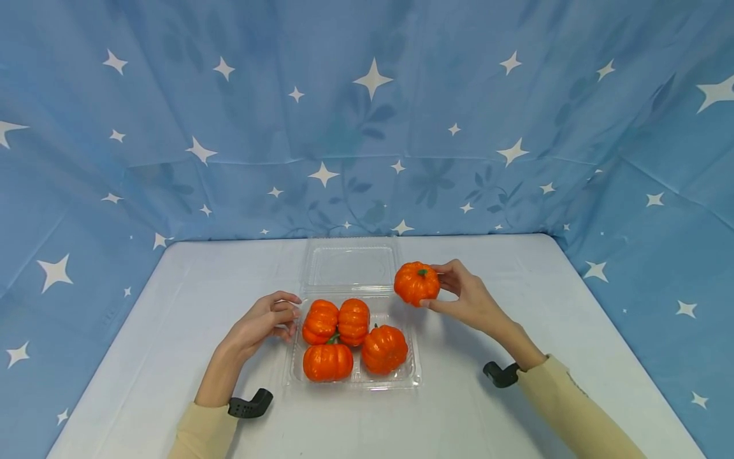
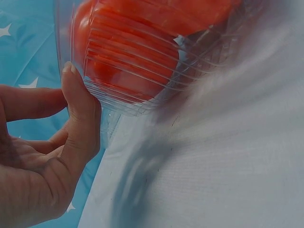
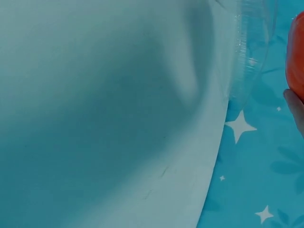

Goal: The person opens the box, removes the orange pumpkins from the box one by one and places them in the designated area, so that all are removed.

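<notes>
My right hand [image 1: 467, 299] holds an orange mini pumpkin [image 1: 414, 284] with a green stem between thumb and fingers, above the back right corner of a clear plastic clamshell container [image 1: 355, 386]. In the right wrist view, only part of that pumpkin [image 3: 297, 57] and a fingertip show at the right edge. At the container's left side, my left hand [image 1: 260, 325] pinches its rim, the thumb [image 2: 80, 109] against the clear wall in the left wrist view. Several more pumpkins, such as this one [image 1: 385, 349] at the front right, lie inside the container.
The container's clear lid [image 1: 352, 264] lies folded back behind it on the white tabletop [image 1: 470, 395]. A blue curtain [image 1: 367, 127] with white stars hangs behind the table and along both sides. Dark wrist cameras sit on both forearms.
</notes>
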The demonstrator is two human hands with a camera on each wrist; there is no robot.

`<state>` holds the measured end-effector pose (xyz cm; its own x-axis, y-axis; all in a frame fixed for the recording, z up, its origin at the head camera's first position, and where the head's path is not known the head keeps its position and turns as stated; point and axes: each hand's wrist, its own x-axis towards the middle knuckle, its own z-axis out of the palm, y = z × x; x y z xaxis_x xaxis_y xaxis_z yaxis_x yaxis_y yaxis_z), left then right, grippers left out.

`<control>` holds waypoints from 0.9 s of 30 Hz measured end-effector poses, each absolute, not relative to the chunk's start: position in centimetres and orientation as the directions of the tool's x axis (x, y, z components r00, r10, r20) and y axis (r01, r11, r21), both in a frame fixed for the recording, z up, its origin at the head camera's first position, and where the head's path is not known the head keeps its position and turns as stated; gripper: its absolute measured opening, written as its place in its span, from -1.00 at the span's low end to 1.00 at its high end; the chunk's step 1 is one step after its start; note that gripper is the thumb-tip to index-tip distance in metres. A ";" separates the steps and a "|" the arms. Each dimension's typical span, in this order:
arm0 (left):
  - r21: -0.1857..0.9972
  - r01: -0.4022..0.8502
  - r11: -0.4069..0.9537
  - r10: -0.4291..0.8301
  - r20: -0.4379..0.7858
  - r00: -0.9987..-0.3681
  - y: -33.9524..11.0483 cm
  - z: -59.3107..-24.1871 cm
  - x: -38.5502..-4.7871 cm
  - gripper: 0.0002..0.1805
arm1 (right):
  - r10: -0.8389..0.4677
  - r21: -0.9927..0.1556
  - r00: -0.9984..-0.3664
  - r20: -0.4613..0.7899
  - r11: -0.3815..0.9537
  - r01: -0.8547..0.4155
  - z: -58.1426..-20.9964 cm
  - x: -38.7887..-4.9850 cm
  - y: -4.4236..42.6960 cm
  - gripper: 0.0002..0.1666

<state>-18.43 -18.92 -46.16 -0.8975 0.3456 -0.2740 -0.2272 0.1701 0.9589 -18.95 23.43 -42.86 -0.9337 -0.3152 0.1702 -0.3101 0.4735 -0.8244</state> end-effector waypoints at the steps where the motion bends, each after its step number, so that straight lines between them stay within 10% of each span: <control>1: 0.959 -0.227 0.170 0.346 -0.274 -0.897 -18.9 -46.2 -18.4 -0.57 | -0.303 -0.824 -0.938 0.167 0.479 -0.302 -42.9 -19.0 23.5 -0.29; 27: 0.960 -0.226 0.164 0.357 -0.272 -0.893 -19.0 -45.9 -18.3 -0.57 | -0.117 -0.768 -0.989 0.088 0.625 -0.143 -45.3 -22.1 25.3 -0.32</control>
